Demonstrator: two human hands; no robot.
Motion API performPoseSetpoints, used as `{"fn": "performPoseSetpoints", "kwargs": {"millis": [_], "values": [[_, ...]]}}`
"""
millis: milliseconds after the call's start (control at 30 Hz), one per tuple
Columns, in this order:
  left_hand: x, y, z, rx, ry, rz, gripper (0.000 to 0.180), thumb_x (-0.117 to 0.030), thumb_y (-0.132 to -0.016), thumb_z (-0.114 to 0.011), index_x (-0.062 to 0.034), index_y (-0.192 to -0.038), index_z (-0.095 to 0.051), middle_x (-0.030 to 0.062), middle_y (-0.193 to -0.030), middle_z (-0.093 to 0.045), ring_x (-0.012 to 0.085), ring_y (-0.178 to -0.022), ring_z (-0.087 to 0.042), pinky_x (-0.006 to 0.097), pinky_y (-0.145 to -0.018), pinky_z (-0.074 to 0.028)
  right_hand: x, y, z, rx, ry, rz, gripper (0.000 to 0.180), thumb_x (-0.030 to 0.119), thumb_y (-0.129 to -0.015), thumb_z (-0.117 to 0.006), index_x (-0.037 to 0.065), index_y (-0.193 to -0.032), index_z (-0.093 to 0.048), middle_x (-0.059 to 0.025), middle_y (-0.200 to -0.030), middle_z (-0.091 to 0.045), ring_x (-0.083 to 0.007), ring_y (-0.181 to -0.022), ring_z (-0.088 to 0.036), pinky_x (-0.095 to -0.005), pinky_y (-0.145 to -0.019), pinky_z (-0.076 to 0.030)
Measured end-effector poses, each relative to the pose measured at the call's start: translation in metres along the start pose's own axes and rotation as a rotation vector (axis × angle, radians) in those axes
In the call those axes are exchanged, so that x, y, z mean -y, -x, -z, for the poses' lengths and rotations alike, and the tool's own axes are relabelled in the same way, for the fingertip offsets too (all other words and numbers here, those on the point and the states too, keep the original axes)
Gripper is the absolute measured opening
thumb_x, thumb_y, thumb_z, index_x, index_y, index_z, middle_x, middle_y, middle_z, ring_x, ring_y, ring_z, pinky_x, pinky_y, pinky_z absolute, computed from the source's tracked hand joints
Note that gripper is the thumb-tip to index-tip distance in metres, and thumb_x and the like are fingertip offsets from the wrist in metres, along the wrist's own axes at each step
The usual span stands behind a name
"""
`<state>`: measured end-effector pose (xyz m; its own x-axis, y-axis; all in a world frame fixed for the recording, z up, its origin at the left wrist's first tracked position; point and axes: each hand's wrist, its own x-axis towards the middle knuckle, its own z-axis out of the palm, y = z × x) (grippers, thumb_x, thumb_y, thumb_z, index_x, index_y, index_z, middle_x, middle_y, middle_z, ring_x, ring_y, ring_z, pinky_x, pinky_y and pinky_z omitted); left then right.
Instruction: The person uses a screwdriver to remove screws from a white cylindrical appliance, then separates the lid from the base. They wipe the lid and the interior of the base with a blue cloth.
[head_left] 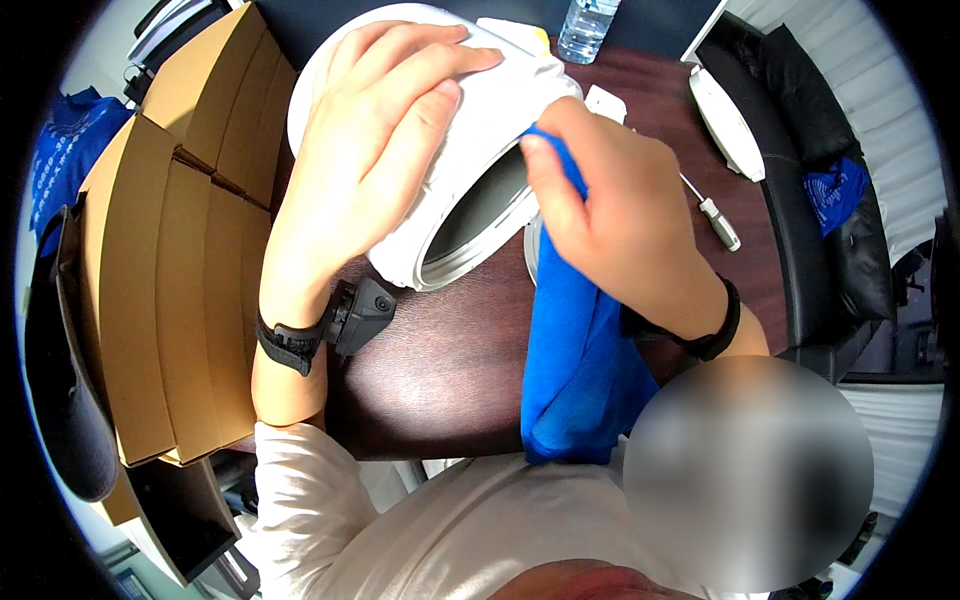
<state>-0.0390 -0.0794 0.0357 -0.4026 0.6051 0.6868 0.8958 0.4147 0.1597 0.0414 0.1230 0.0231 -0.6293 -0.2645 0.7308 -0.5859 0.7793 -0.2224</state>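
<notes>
A large white rounded housing [480, 120] lies on its side on the dark wooden table [420, 390]. Its oval opening, with a dark grey inside [478, 220], faces toward me. My left hand [375, 130] rests flat across the top of the housing, fingers stretched out. At the right edge of the opening, my right hand [625, 205] pinches a blue cloth [580, 350] between thumb and fingers. The cloth hangs down toward the table's near edge, and its upper end touches or nearly touches the rim. A white curved piece beside the rim is mostly hidden behind the cloth.
Tall cardboard boxes [150, 300] stand along the left. A clear water bottle [588, 30] is at the far edge. To the right lie a screwdriver [720, 225] and a long white shell-like part [727, 122]. A black sofa [815, 110] stands beyond the table.
</notes>
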Motion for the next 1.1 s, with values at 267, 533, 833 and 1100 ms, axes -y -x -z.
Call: {"fn": "performPoseSetpoints", "kwargs": {"millis": [267,533,833,1100], "values": [[-0.011,-0.004,0.000,0.023,0.119,0.112,0.039,-0.018,-0.095,-0.043,-0.0016,-0.120,-0.069,0.0172,-0.133,-0.060,0.0335,-0.125,-0.053,0.040,-0.108,-0.037,-0.021,0.001,0.006,0.003,0.007,-0.080,0.013,0.012,-0.091,-0.066,0.005,-0.096,-0.056,-0.0133,-0.066,-0.058,-0.0335,-0.060,-0.062,-0.0437,-0.050,-0.047],[-0.007,0.001,-0.002,0.021,0.065,0.076,0.040,-0.017,-0.094,-0.042,-0.0017,-0.121,-0.068,0.0174,-0.132,-0.060,0.0331,-0.126,-0.052,0.040,-0.108,-0.036,-0.003,-0.002,0.002,-0.008,-0.069,0.000,0.013,0.009,-0.088,-0.066,0.005,-0.091,-0.054,-0.0144,-0.064,-0.056,-0.0349,-0.059,-0.061,-0.0451,-0.053,-0.047],[-0.004,0.000,-0.001,0.041,0.074,0.085,0.043,-0.021,-0.094,-0.042,-0.0013,-0.121,-0.068,0.0170,-0.135,-0.058,0.0329,-0.129,-0.050,0.041,-0.111,-0.034,-0.029,0.004,0.010,0.032,-0.085,-0.279,0.015,0.015,-0.090,-0.067,0.006,-0.089,-0.055,-0.0169,-0.061,-0.056,-0.0357,-0.055,-0.061,-0.0429,-0.048,-0.045],[-0.004,-0.001,0.001,0.062,0.062,0.090,0.042,-0.020,-0.094,-0.042,-0.0005,-0.121,-0.068,0.0169,-0.135,-0.059,0.0327,-0.132,-0.048,0.042,-0.114,-0.032,-0.039,0.009,0.008,-0.015,-0.246,-0.342,0.014,0.016,-0.092,-0.066,0.005,-0.087,-0.059,-0.0160,-0.060,-0.057,-0.0303,-0.054,-0.063,-0.0384,-0.048,-0.043]]}}
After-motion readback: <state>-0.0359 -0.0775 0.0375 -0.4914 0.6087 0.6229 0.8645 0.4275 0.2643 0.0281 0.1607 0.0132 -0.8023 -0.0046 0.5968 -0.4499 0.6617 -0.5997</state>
